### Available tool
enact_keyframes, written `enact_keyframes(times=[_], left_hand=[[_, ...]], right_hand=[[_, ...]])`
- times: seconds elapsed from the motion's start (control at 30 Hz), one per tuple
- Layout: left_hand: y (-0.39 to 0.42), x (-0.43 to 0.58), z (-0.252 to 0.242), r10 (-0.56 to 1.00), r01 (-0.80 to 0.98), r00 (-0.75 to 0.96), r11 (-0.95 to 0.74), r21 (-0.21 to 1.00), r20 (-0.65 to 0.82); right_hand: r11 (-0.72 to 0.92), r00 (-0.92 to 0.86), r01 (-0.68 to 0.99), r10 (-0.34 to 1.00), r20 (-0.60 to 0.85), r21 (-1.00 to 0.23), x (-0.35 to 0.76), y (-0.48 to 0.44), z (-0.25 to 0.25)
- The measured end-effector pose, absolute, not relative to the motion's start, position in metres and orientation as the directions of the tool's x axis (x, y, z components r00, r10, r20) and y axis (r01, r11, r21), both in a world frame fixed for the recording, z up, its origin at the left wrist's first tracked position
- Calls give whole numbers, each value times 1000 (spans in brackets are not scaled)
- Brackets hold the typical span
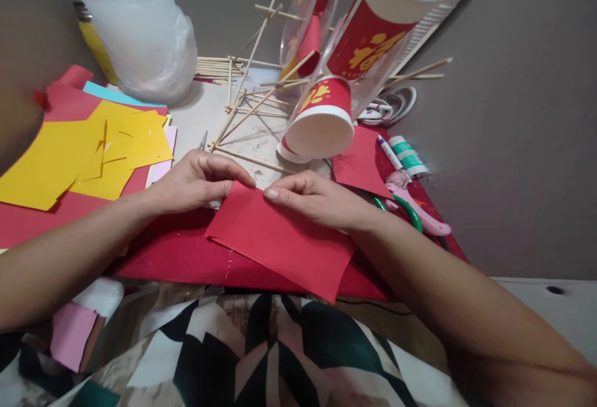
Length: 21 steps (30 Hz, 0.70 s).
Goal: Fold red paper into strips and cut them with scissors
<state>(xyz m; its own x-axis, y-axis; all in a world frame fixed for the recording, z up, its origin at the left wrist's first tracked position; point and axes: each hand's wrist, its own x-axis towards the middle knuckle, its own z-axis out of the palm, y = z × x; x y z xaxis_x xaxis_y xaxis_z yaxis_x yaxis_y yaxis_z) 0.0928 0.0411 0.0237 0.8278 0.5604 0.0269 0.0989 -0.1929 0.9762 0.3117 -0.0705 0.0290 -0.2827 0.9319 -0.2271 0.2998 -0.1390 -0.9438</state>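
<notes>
A folded sheet of red paper [284,239] hangs at a tilt over the front edge of the red-covered table [186,257]. At its upper left corner my left hand [196,180] pinches the paper between thumb and fingers. My right hand [312,198] grips the top edge just to the right, thumb on top, fingertips close to those of the left. Right behind the hands stands a frame of wooden sticks [252,161], joined to red and white paper cups [321,130].
Yellow paper cutouts [56,158] lie at the left, near a white plastic bag [140,40]. Pink-handled [422,211] and green-handled scissors [408,211], a marker [389,152] and another red sheet [359,161] lie at the right.
</notes>
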Motion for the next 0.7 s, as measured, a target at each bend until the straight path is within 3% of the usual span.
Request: enact_keyframes(times=[0.17, 0.33, 0.7], left_hand=[[39, 94, 25, 538, 90, 842, -184, 979, 24], [37, 95, 23, 513, 143, 857, -153, 978, -45], [33, 95, 21, 499, 71, 862, -296, 953, 91]], right_hand=[[-234, -295, 232, 908, -297, -944, 311, -68, 26], [-152, -274, 249, 936, -220, -957, 310, -67, 25], [-237, -323, 179, 903, -285, -955, 310, -66, 21]])
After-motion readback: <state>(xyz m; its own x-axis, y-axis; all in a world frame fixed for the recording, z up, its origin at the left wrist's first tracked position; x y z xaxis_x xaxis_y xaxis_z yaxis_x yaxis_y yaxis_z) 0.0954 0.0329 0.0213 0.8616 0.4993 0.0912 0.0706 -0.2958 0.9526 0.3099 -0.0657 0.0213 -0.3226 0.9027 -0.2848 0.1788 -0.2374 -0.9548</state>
